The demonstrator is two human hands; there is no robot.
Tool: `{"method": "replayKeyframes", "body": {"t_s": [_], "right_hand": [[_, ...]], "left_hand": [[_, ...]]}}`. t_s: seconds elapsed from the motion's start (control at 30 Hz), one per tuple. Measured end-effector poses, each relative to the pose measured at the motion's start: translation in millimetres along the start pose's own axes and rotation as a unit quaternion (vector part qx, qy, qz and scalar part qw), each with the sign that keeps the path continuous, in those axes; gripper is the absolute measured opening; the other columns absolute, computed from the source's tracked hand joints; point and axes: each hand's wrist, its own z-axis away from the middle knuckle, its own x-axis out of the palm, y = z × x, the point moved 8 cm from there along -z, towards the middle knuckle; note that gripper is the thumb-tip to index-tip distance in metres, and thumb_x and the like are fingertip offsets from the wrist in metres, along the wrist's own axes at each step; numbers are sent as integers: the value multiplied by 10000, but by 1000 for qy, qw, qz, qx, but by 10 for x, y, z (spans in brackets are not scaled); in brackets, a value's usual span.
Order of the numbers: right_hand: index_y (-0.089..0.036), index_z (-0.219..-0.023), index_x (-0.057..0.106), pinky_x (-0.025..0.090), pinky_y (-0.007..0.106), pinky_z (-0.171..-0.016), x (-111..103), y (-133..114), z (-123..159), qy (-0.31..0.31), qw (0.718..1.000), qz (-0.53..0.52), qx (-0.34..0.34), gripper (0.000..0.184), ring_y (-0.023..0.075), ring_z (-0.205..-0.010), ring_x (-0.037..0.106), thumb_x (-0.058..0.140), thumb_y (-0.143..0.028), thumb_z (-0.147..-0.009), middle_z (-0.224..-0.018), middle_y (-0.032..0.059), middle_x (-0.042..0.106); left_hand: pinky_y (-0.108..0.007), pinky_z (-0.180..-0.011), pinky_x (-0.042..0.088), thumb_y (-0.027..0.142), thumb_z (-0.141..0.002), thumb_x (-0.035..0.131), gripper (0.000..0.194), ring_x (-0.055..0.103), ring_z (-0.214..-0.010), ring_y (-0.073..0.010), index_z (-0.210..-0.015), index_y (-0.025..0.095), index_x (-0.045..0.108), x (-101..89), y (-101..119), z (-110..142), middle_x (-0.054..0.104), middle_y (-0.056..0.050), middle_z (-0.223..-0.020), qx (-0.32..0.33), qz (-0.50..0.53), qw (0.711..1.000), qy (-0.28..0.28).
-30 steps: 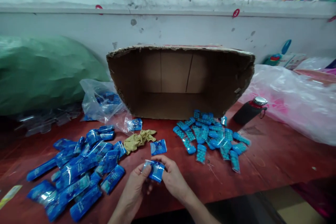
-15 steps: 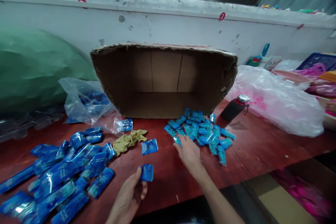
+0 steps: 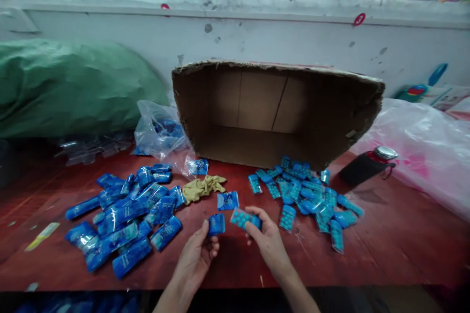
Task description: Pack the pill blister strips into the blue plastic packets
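Observation:
Between the thumb and fingers of my left hand [image 3: 198, 254] is a small blue printed packet [image 3: 216, 224]. My right hand [image 3: 270, 239] pinches a clear packet of turquoise beads [image 3: 242, 217], its left end close to the blue packet but apart from it. Another flat blue packet [image 3: 228, 200] lies just beyond my hands. To the right spreads a loose pile of bead packets [image 3: 312, 195], some overlapping. On the left is a heap of filled blue packets [image 3: 128, 215]. A crumpled yellowish cloth [image 3: 202, 188] rests beside that heap.
A cardboard box [image 3: 257, 146] on its side opens toward me at the back. A clear bag [image 3: 157, 132] with blue packets and a green sack [image 3: 73, 88] stand left. Right are a dark-sleeved bottle [image 3: 363, 166] and a pinkish plastic bag [image 3: 422, 151]. A yellow-handled tool [image 3: 42, 236] lies far left.
My right hand has come back from the bead pile toward my left hand, now with a bead packet in it. The left hand still holds its blue packet. The view has turned left.

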Motion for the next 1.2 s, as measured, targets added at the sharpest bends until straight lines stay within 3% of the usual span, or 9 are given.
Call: {"method": "replayKeyframes", "body": {"t_s": [0.3,0.53,0.67,0.73,0.8,0.87,0.9,1.07,1.2], "right_hand": [[-163,-1022,501,424,185,-436,168,103,131,-21,999,-28,39,313,86,-512,491,552,-261,-729,-639,-39,513],[-155,-1003,514,333,146,-324,225,172,141,-70,994,-31,77,335,59,-366,386,567,-286,-700,-467,-87,444],[-163,-1017,496,315,151,-295,264,271,125,-20,997,-28,72,339,69,-347,376,558,-293,-711,-454,-88,437],[-181,-1000,525,390,174,-355,247,221,128,23,999,17,20,303,93,-443,473,569,-271,-714,-592,-35,531],[-196,-972,568,492,234,-559,251,98,153,44,995,62,-60,261,142,-661,565,579,-235,-715,-797,22,591],[-203,-993,588,485,283,-739,291,11,187,27,990,79,-112,275,177,-837,563,581,-209,-718,-925,46,587],[-207,-1033,579,489,286,-739,324,5,197,0,991,69,-115,301,177,-841,563,565,-212,-733,-947,49,580],[-215,-1191,467,517,242,-542,473,119,209,-148,987,-68,-16,396,132,-701,577,488,-274,-800,-928,41,566],[-169,-1081,513,508,228,-481,388,190,130,-98,987,-124,35,376,123,-617,570,565,-334,-747,-738,5,571]], "left_hand": [[-163,-355,363,347,-656,651,244,509,-390,-85,-688,127,551,79,36,-18,563,7,-452,41,-25,997,-54],[-183,-369,387,398,-571,698,318,518,-395,-94,-661,124,563,108,157,-5,591,6,-473,98,-100,987,-73],[-196,-397,424,385,-574,700,319,543,-429,-103,-708,135,553,142,166,8,622,0,-523,100,-86,989,-63],[-208,-435,451,368,-582,700,314,565,-466,-110,-734,141,545,172,112,4,640,-8,-561,75,-54,993,-71],[-221,-471,472,350,-592,700,304,582,-496,-116,-750,143,543,181,51,-8,649,-13,-587,51,-34,996,-71],[-228,-478,479,328,-602,697,283,590,-510,-120,-753,147,541,154,18,-31,654,-12,-607,41,-27,997,-59],[-231,-472,479,321,-609,693,268,589,-505,-121,-749,149,541,139,12,-45,652,-10,-606,38,-28,997,-56],[-271,-507,496,304,-663,649,200,610,-537,-153,-725,142,550,164,0,-63,654,-30,-614,11,-43,994,-100],[-299,-602,507,254,-692,626,156,635,-625,-174,-766,130,566,256,-8,17,687,-74,-729,6,-18,992,-123]]}}
